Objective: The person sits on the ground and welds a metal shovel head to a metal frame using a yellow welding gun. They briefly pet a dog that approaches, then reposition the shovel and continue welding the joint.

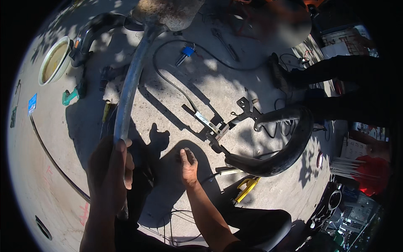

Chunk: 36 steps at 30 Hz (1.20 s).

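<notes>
My left hand (108, 166) is wrapped round a long grey metal pipe (128, 94), held tilted upward. At the pipe's far end, cut off by the top edge, is a rusty, rounded metal piece (168, 12). My right hand (189, 166) hovers over the concrete with loosely curled, slightly parted fingers and nothing visible in them. Nearest to it lies a dark metal frame (216, 145) joined to a thick, curved black tube (273, 164). A silver clamp (206, 122) on a black cable sits on the frame. Beside the tube is a yellow-handled tool (247, 189).
A person's dark-trousered legs (336, 75) stand at the right. On the left are a pale basin (44, 69) of brownish liquid and a green power tool (72, 95). Farther off lie a blue-and-silver tool (185, 54) and black cable (226, 65). White rods protrude from red wrapping (373, 174).
</notes>
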Each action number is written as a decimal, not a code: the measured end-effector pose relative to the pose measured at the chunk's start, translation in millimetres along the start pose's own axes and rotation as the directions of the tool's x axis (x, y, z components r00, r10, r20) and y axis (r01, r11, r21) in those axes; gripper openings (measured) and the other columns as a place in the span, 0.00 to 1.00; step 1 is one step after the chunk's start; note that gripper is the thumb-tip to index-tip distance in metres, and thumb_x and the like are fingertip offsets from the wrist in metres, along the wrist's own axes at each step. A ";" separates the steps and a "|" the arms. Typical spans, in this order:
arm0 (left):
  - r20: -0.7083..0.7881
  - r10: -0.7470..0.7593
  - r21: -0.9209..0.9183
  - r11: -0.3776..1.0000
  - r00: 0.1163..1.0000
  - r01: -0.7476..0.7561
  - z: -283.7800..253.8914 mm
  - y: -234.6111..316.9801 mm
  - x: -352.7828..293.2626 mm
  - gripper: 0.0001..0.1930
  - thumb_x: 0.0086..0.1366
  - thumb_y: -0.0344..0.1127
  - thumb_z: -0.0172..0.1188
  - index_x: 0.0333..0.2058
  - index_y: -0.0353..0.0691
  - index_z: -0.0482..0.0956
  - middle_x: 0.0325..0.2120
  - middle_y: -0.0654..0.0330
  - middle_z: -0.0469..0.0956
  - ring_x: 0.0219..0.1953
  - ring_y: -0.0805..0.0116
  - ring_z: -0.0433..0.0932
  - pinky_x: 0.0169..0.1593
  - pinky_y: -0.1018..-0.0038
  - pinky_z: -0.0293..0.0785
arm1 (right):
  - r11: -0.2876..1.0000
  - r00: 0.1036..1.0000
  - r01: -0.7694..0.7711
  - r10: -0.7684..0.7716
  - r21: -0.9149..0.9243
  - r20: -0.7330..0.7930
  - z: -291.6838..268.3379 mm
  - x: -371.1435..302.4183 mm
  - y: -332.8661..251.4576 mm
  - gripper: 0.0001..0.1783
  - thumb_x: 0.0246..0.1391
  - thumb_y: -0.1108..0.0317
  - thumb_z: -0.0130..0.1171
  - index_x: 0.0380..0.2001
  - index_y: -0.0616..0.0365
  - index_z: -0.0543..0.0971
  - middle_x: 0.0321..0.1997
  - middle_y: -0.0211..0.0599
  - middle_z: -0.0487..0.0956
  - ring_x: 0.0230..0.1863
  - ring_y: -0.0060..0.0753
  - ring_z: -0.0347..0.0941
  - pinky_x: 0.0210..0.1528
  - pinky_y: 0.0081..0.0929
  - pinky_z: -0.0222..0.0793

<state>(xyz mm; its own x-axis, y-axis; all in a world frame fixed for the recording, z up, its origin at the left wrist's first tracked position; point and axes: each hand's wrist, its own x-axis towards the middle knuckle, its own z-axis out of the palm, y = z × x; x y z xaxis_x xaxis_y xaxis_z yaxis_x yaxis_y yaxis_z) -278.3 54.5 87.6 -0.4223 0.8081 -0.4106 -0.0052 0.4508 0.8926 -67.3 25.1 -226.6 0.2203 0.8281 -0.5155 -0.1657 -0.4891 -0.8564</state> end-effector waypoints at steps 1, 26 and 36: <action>0.016 0.038 0.028 0.999 0.999 -0.038 -1.4 -4.4 3.6 0.21 0.77 0.48 0.50 0.41 0.31 0.77 0.15 0.64 0.68 0.12 0.80 0.62 0.18 0.78 0.58 | 0.985 0.999 -0.010 0.017 0.172 -0.040 9.0 35.3 5.7 0.25 0.66 0.49 0.64 0.50 0.62 0.79 0.41 0.32 0.82 0.41 0.31 0.78 0.48 0.27 0.72; 0.082 -0.232 0.180 0.960 0.969 0.215 -18.3 -14.5 15.3 0.22 0.78 0.52 0.48 0.44 0.34 0.75 0.16 0.65 0.66 0.13 0.79 0.61 0.17 0.80 0.54 | 0.877 0.970 -0.182 0.234 0.444 -0.066 61.9 91.1 15.5 0.17 0.60 0.53 0.72 0.40 0.54 0.82 0.32 0.27 0.80 0.30 0.23 0.74 0.33 0.24 0.68; 0.004 -0.153 0.490 0.862 0.988 0.132 53.4 -182.4 10.5 0.17 0.72 0.42 0.58 0.31 0.33 0.73 0.23 0.44 0.78 0.30 0.38 0.80 0.35 0.51 0.72 | 0.947 0.859 -0.246 0.312 0.207 -0.406 -143.5 -50.6 -123.9 0.19 0.67 0.54 0.62 0.38 0.62 0.82 0.29 0.33 0.79 0.27 0.24 0.72 0.31 0.22 0.67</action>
<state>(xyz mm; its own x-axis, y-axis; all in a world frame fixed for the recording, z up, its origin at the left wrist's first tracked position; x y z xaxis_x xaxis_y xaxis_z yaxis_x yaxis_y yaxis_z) -233.4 1.0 -89.5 -0.4128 0.7309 -0.5435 0.3838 0.6807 0.6240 80.0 4.4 -98.6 0.5275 0.4475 -0.7222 -0.4101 -0.6103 -0.6777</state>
